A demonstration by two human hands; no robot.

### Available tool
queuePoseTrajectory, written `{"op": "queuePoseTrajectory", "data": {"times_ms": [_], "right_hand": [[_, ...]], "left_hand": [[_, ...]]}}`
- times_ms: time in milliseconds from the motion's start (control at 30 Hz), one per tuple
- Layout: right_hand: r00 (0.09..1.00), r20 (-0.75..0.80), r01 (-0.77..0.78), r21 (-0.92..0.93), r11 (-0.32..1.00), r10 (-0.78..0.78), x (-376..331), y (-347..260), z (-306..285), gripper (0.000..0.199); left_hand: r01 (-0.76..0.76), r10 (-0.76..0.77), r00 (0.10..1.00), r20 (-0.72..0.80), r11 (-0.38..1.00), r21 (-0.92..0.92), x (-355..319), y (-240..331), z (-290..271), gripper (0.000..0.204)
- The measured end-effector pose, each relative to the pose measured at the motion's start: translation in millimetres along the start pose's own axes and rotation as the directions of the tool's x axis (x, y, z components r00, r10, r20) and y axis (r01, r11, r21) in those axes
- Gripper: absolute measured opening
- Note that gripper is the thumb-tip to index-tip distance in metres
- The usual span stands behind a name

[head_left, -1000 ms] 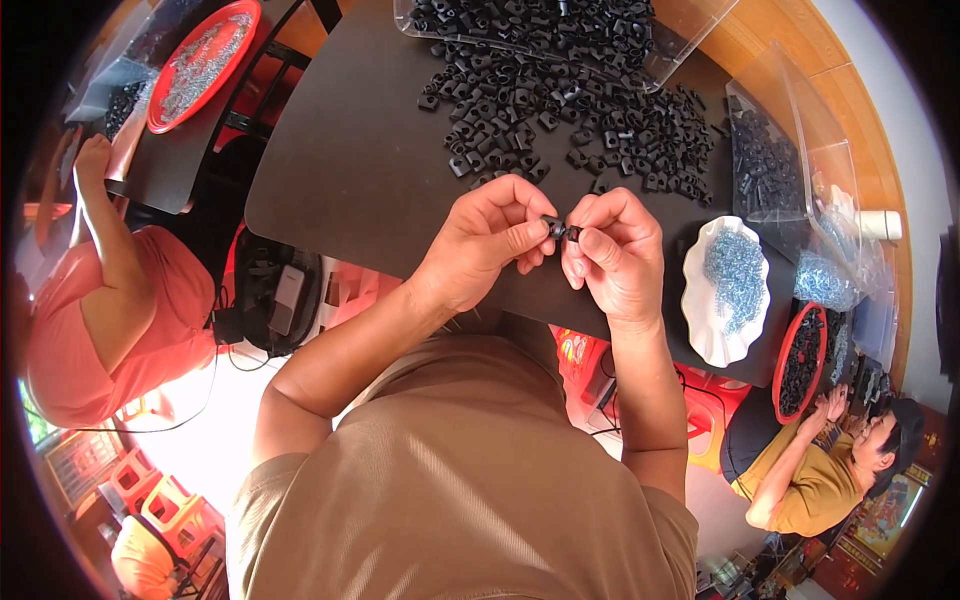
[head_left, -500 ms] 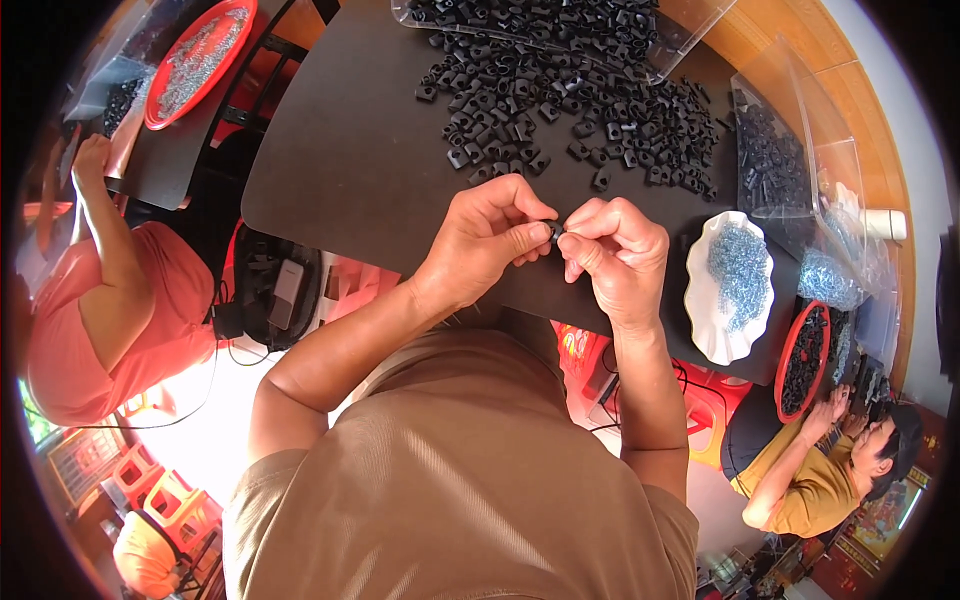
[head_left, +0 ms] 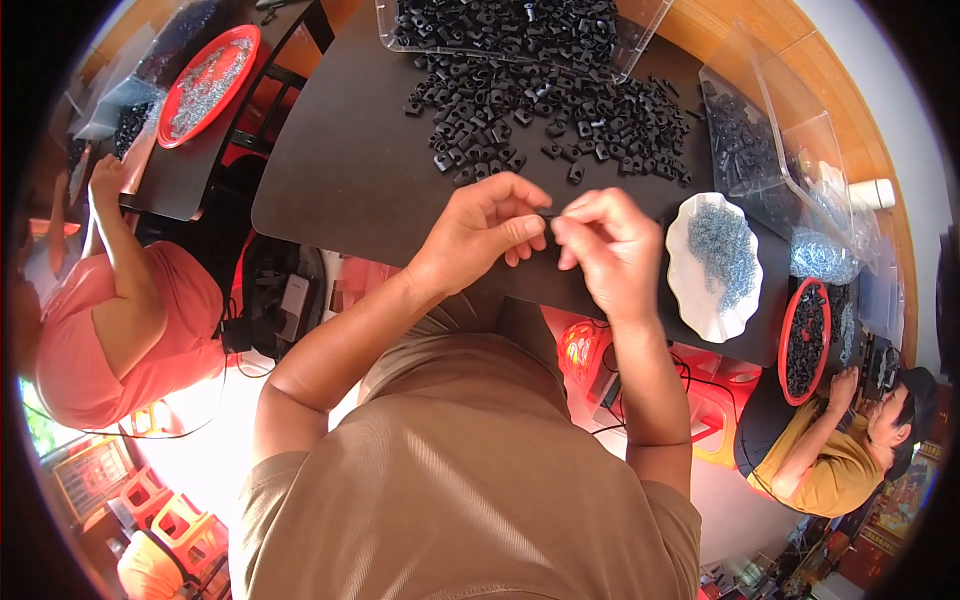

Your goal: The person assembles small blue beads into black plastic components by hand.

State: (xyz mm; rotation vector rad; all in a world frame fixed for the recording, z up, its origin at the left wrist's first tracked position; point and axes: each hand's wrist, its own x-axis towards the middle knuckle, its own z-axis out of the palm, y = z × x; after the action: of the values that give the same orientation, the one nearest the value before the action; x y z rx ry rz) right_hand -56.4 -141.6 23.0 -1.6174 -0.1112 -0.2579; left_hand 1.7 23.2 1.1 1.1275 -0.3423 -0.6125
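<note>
Above the near edge of the dark table, my left hand (head_left: 487,230) pinches a small black plastic part (head_left: 546,214) between thumb and fingers; most of it is covered by the fingertips. Right beside it, my right hand (head_left: 612,250) has thumb and fingers closed together, slightly blurred. What the right fingertips hold, if anything, is hidden. Many similar black plastic parts (head_left: 560,130) lie heaped on the table beyond the hands. To the right of my right hand stands a white scalloped dish (head_left: 690,290) with small clear bluish pieces in it.
A clear bin (head_left: 400,46) of black parts lies at the far side, another clear bin (head_left: 735,190) at the right. Beyond the dish are a red tray (head_left: 790,340) and a co-worker in yellow (head_left: 820,470). Leftward, a person in pink (head_left: 130,320) sits near another red tray (head_left: 166,125).
The view has shifted slightly, so the heap and dish appear higher and further left. My right fingers have drawn tighter and the black part shows less between the hands.
</note>
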Motion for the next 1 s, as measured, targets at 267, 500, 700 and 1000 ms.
{"op": "queuePoseTrajectory", "data": {"times_ms": [267,500,700,1000], "right_hand": [[0.784,-0.435,0.044,-0.672,0.739,-0.443,35,-74,-174,0.006],[0.764,-0.259,0.053,-0.887,0.458,-0.591,8,-77,-202,0.015],[0.978,-0.137,-0.038,-0.859,0.51,-0.157,-59,-52,-146,0.006],[0.988,-0.154,-0.146,-0.966,0.212,-0.024,-54,-7,-139,0.008]], "left_hand": [[-0.326,0.38,0.816,0.436,-0.32,0.889,47,27,-9,0.024],[-0.38,0.37,0.826,0.426,-0.192,0.905,58,24,-8,0.017],[-0.301,0.329,0.927,0.18,0.368,0.88,49,28,9,0.018],[-0.107,0.101,0.994,0.037,0.892,0.439,26,8,22,0.012]]}}
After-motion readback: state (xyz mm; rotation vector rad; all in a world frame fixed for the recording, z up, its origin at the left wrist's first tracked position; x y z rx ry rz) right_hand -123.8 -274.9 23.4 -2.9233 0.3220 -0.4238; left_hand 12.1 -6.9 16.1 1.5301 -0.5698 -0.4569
